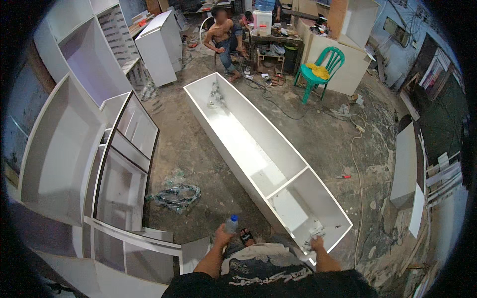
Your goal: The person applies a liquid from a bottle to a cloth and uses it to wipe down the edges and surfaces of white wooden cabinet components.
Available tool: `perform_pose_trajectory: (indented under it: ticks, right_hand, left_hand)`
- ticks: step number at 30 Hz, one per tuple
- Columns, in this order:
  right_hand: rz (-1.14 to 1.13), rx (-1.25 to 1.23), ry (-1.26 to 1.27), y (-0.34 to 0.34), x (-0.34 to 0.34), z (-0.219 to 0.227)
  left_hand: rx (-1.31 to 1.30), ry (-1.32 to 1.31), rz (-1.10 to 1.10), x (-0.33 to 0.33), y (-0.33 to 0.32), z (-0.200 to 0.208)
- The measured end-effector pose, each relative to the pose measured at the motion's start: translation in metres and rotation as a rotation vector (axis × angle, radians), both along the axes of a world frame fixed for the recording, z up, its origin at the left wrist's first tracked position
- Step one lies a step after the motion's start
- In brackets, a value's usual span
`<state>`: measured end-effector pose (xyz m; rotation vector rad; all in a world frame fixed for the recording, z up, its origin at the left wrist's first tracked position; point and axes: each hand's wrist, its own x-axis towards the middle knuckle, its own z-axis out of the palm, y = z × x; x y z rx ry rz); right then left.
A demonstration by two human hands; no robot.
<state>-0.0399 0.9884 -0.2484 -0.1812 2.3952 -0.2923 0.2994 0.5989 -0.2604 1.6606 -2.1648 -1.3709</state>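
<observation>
A clear plastic bottle with a blue cap (231, 225) is gripped in my left hand (222, 235), held upright just left of my sandalled foot. Before me a long white open-topped cabinet box (287, 148) lies on the floor, stretching away to the far left, with one divider near my end. My right hand (316, 243) is at the box's near end, its fingers closed; what they hold, if anything, is too small to make out. Just beyond it, small crumpled clear or greyish bits (315, 229) lie in the near compartment. Another clear crumpled bundle (215, 94) sits in the far end.
White cabinet frames (119, 188) crowd the left side. Crumpled plastic wrap (178, 194) lies on the concrete floor. A green chair (320, 69) with a yellow cloth stands at the back right. A seated person (222, 37) is beyond the box. A cable (361, 174) and a red-handled tool (344, 177) lie right.
</observation>
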Motion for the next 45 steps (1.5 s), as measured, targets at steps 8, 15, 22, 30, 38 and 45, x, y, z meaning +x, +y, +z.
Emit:
perform_pose_trajectory:
  ticks: [8,15,22,30,38,45]
  right_hand:
    - [0.946,0.185,0.083,-0.022,0.001,-0.141]
    - [-0.006,-0.381,-0.209,-0.208,-0.083,-0.073]
    - [-0.064,-0.486,-0.576,-0.448,-0.018,-0.007]
    - [0.158,-0.227,-0.297,-0.479,-0.089,-0.043]
    - [0.741,-0.091,-0.117,-0.567,-0.121,-0.046]
    - [0.891,0.019,-0.139,-0.665,-0.094,-0.007]
  left_hand:
    - [0.291,-0.076,0.348,0.016,-0.024,0.034]
    - [0.281,-0.13,0.285,0.047,-0.035,-0.011]
    - [0.25,0.29,0.701,0.136,-0.165,-0.005]
    - [-0.222,0.046,0.611,-0.015,-0.252,0.086]
    - [-0.12,0.024,0.549,0.019,-0.248,0.044]
    - [0.084,-0.195,0.632,0.066,-0.242,0.013]
